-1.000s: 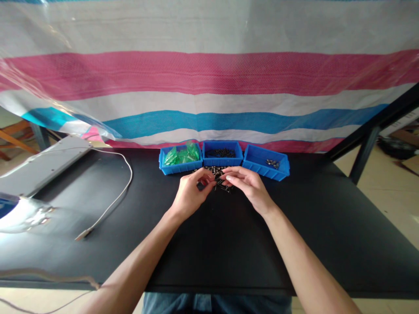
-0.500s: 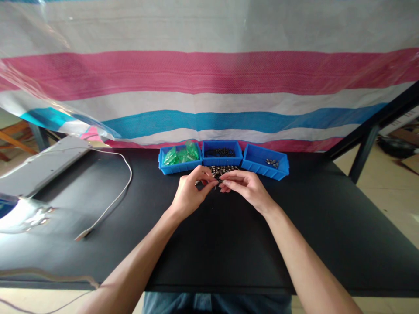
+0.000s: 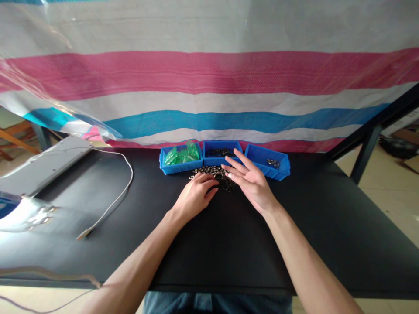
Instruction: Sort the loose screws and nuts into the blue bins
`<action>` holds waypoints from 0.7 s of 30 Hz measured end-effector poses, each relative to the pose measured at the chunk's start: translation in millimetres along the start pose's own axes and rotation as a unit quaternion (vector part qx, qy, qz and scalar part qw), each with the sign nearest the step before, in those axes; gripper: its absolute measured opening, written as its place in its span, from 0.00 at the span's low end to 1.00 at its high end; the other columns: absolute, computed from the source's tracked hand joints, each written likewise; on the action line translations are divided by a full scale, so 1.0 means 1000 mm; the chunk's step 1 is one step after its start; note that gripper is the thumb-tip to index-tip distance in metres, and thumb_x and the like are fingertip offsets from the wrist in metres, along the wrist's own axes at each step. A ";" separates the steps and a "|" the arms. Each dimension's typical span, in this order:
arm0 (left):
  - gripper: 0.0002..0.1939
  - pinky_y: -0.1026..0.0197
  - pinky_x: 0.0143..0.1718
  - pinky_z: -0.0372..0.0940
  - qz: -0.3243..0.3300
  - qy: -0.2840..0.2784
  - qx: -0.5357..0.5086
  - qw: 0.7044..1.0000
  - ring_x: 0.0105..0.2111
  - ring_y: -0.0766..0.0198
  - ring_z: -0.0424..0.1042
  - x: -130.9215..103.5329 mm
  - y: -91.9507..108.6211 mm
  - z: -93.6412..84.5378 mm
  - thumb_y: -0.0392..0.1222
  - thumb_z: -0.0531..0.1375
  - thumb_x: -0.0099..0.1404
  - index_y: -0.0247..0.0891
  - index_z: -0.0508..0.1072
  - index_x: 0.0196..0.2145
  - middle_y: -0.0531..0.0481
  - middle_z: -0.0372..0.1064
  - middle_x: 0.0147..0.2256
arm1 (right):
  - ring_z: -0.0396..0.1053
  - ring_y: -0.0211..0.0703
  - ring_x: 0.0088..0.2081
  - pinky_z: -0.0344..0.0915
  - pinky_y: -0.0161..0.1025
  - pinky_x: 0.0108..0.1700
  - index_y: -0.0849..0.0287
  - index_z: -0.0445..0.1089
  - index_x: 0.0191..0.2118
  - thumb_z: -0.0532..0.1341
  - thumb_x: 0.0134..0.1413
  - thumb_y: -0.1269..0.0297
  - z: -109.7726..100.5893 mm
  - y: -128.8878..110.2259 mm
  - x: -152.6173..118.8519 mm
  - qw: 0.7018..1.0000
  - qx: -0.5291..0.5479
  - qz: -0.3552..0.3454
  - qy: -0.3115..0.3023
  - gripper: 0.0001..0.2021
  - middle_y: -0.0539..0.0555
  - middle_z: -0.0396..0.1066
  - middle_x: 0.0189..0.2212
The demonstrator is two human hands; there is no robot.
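My left hand (image 3: 197, 192) rests at the left side of a heap of small dark and brassy metal pieces (image 3: 225, 183), its fingers bent over them and the thumb apart from the index finger. The tips of some fingers are hidden among the pieces. Over the right side of the heap, my right hand (image 3: 250, 183) is raised with fingers spread and nothing visible in it. Its fingertips overlap the front of the middle blue bin (image 3: 212, 162), which has dark, screw-like pieces in it.
The left blue bin (image 3: 181, 168) holds green plastic pieces. In the right blue bin (image 3: 276, 172) lie a few shiny metal parts. A white cable (image 3: 113, 207) curls across the black table (image 3: 222, 253). Farther left are a pale panel (image 3: 62, 159) and a clear plastic bag (image 3: 26, 216).
My hands have parted from their pinch above the heap. The left has lowered onto the pieces; the right has opened, spreading its fingers. More of the heap shows between them.
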State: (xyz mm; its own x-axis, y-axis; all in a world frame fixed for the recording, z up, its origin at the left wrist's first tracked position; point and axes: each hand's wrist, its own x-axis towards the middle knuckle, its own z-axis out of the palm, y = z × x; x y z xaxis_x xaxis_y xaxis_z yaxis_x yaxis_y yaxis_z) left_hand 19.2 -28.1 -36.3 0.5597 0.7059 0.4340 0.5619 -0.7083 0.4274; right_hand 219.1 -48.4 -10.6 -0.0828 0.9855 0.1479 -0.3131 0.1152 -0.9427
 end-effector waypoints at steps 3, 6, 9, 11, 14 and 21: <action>0.08 0.54 0.49 0.71 0.006 -0.020 0.022 1.000 0.44 0.55 0.74 0.000 -0.003 0.004 0.34 0.60 0.69 0.35 0.78 0.43 0.44 0.77 0.44 | 0.70 0.51 0.59 0.61 0.54 0.65 0.41 0.68 0.61 0.71 0.53 0.64 0.000 0.001 0.000 1.000 -0.007 0.000 0.001 0.29 0.53 0.67 0.63; 0.07 0.55 0.47 0.72 0.004 -0.021 0.032 0.999 0.42 0.55 0.75 0.000 -0.003 0.004 0.34 0.59 0.70 0.35 0.78 0.42 0.44 0.78 0.41 | 0.73 0.52 0.56 0.64 0.54 0.63 0.44 0.71 0.58 0.70 0.54 0.62 -0.002 0.002 0.001 1.000 -0.017 0.009 0.001 0.26 0.54 0.68 0.62; 0.07 0.56 0.44 0.71 0.000 -0.020 0.042 0.999 0.40 0.56 0.75 0.000 -0.003 0.003 0.34 0.58 0.70 0.36 0.78 0.40 0.45 0.78 0.39 | 0.75 0.51 0.52 0.68 0.51 0.57 0.46 0.72 0.56 0.70 0.55 0.61 -0.002 0.000 0.000 1.000 -0.025 0.018 -0.002 0.23 0.55 0.70 0.61; 0.08 0.57 0.43 0.71 -0.002 -0.020 0.048 0.999 0.38 0.57 0.76 -0.001 -0.004 0.004 0.33 0.58 0.70 0.36 0.77 0.38 0.46 0.78 0.37 | 0.76 0.49 0.50 0.70 0.48 0.54 0.48 0.73 0.55 0.69 0.55 0.62 -0.001 -0.002 -0.001 0.999 -0.032 0.023 -0.005 0.21 0.55 0.71 0.59; 0.08 0.58 0.42 0.70 -0.001 -0.012 0.052 0.999 0.37 0.58 0.75 -0.002 -0.004 0.004 0.32 0.57 0.70 0.36 0.76 0.38 0.46 0.77 0.36 | 0.77 0.48 0.48 0.70 0.45 0.51 0.50 0.74 0.53 0.69 0.56 0.62 0.000 -0.003 -0.002 0.999 -0.041 0.027 -0.007 0.18 0.56 0.74 0.56; 0.06 0.62 0.38 0.70 -0.065 0.067 -0.105 0.990 0.33 0.63 0.76 0.004 0.006 -0.005 0.32 0.58 0.68 0.38 0.75 0.37 0.49 0.77 0.34 | 0.78 0.47 0.39 0.72 0.46 0.47 0.55 0.75 0.48 0.69 0.55 0.57 -0.005 0.003 0.001 0.992 -0.125 0.015 -0.003 0.16 0.56 0.79 0.42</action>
State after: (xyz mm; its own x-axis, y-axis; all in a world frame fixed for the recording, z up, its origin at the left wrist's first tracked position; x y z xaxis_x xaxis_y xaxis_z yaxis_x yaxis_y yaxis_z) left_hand 21.8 -29.7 -28.0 0.3969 0.7944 0.4598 0.4771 -0.6065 0.6361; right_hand 222.8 -46.3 -15.2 -0.0952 0.9883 0.1191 -0.0651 0.1132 -0.9914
